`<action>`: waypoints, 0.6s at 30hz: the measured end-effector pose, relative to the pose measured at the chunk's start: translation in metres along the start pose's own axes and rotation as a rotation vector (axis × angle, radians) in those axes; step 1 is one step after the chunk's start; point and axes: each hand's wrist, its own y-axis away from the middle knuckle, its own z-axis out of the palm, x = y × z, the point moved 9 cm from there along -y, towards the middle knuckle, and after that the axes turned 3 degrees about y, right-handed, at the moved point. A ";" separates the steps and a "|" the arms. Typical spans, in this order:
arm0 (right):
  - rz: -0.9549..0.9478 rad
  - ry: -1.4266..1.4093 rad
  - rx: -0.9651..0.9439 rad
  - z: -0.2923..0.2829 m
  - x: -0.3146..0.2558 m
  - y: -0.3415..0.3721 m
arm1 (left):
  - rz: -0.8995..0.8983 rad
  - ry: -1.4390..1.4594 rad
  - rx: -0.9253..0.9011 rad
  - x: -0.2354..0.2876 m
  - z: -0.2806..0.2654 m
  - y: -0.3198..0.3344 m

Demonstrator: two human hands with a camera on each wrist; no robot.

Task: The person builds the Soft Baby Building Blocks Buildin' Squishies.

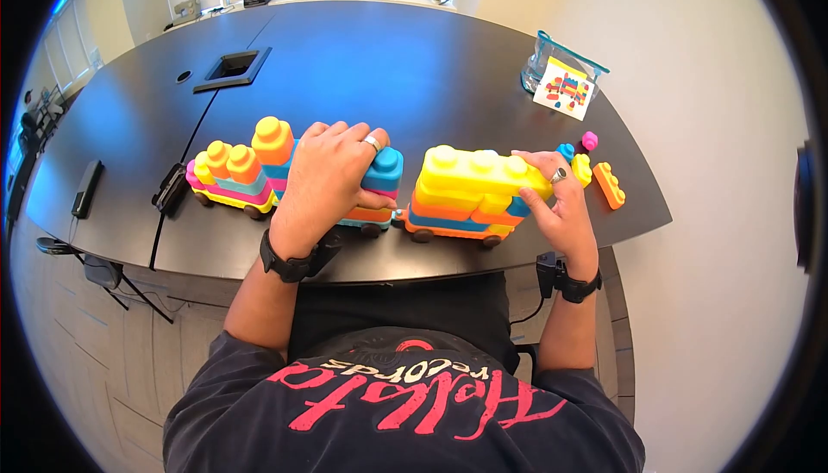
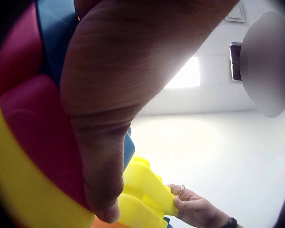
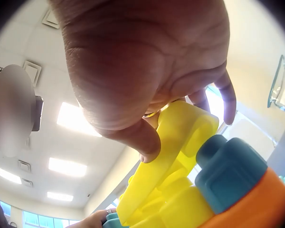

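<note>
A toy train of building blocks on wheels stretches across the table's near side. My left hand (image 1: 332, 171) grips the middle wagon's block stack (image 1: 386, 167), thumb down its near side and fingers over the top. Toward the right, my right hand (image 1: 565, 206) pinches the right end of a long yellow block (image 1: 470, 164) topping the right wagon (image 1: 457, 225). That end juts past the stack; in the right wrist view a gap shows between it and the blue block (image 3: 230, 171) below. Wheels of both wagons are on the table, and a small coupling (image 1: 398, 217) lies between them.
Farther left stands a wagon with orange-topped blocks (image 1: 243, 165). Loose blocks lie beyond my right hand: orange (image 1: 609, 186), pink (image 1: 590, 140), yellow (image 1: 581, 169) and blue (image 1: 566, 150). A clear pouch (image 1: 539, 63) with a picture card (image 1: 565, 89) sits behind them. The table edge (image 1: 642, 231) curves nearby.
</note>
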 end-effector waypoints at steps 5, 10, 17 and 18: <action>0.021 -0.007 -0.009 0.005 0.004 0.002 | -0.003 0.011 0.001 0.000 -0.001 -0.001; 0.072 0.046 -0.011 0.008 0.009 0.009 | -0.002 0.010 0.006 0.001 -0.001 -0.001; 0.037 0.159 0.015 0.005 0.003 0.016 | 0.004 0.028 0.005 0.003 0.000 -0.002; 0.023 0.142 0.023 0.005 0.002 0.014 | -0.009 0.020 0.015 0.001 -0.001 -0.002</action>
